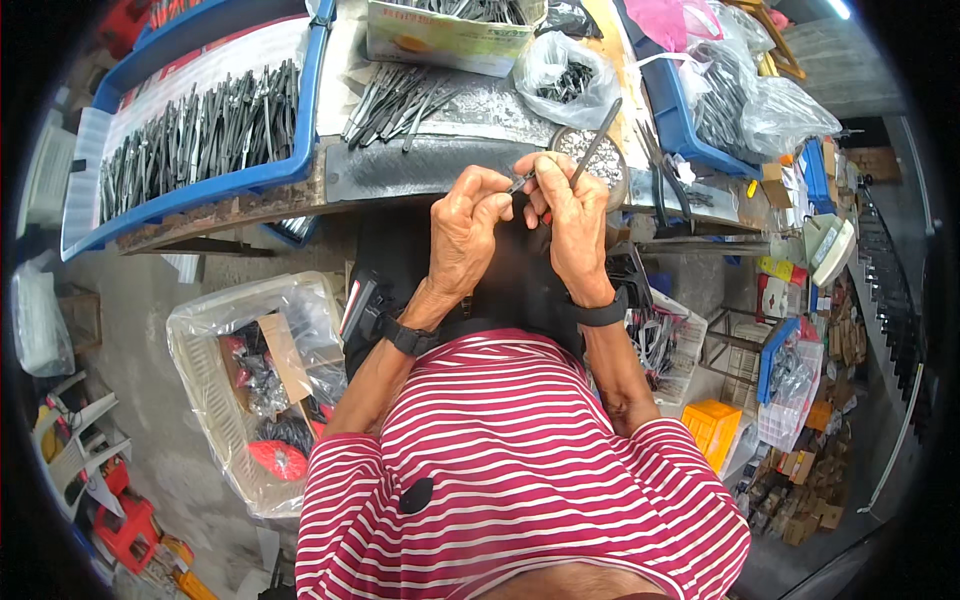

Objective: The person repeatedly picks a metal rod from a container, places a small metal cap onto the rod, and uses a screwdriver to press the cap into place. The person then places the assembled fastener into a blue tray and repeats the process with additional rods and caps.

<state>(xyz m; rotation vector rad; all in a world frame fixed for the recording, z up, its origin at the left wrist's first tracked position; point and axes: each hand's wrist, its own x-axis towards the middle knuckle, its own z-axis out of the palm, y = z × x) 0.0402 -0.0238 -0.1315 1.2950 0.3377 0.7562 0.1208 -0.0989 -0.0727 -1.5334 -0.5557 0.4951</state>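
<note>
Pinching a small, dark, metallic-looking piece between clamped fingers of left hand and right hand, apparently for steadiness, beside the brown wooden desk, while also gripping a slim dark rod right-handed.

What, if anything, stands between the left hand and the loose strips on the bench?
Nothing upright that shows; only the grey plate along the near edge lies between the left hand and the loose strips. That hand is pinching a small part.
</note>
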